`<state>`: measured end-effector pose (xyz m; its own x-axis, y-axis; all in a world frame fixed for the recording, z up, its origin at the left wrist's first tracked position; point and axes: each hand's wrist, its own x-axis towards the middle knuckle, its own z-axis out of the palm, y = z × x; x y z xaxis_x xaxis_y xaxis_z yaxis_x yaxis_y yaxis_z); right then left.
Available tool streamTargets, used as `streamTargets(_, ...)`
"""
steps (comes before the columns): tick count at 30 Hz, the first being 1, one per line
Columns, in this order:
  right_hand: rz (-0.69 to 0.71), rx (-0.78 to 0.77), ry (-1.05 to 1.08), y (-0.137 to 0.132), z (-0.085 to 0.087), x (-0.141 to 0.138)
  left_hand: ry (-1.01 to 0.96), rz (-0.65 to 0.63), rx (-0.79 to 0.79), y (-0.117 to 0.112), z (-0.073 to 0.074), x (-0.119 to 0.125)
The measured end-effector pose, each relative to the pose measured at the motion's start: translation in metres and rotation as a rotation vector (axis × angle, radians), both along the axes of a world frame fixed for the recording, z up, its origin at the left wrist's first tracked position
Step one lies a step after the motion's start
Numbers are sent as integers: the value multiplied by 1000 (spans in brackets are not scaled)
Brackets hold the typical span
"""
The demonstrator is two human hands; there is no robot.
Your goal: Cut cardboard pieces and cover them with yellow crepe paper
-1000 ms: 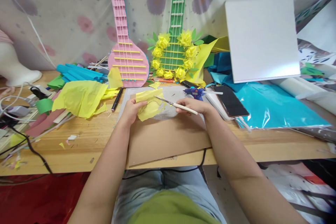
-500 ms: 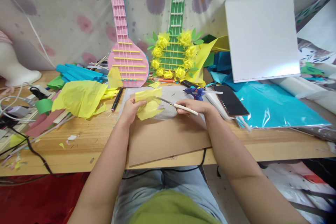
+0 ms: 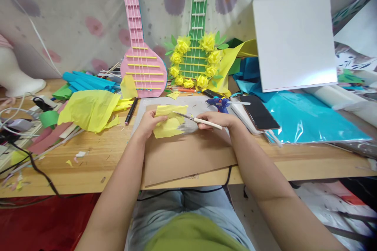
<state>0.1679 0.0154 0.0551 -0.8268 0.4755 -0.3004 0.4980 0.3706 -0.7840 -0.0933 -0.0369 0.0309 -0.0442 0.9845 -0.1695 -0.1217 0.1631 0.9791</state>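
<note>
Plainly light, limp and easily torn, the yellow tissue paper (image 3: 168, 122) hangs pinched at its near edge in the closed left hand (image 3: 149, 122), best held there, while the right hand (image 3: 216, 119) grips slightly parted scissors (image 3: 196, 119) touching its top.

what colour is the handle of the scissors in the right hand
Cream-white, seen in the head view: the thin-bladed scissors' handle sticks out of the right hand.

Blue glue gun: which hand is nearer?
Right. The right hand, holding the scissors, sits just below the blue glue gun; the left hand is farther left, holding the yellow paper.
</note>
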Motion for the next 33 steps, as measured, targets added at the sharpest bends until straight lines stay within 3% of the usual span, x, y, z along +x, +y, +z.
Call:
streamTargets(7,-34,-50,-10,-1,3,0,-12,-14,19,-2,4,2)
streamTargets(23,-122,-9,-39,-1,2,0,-3,-55,76,2,-6,-1)
streamTargets(33,-81,11,-25,0,1,1,-39,34,38,4,-7,1)
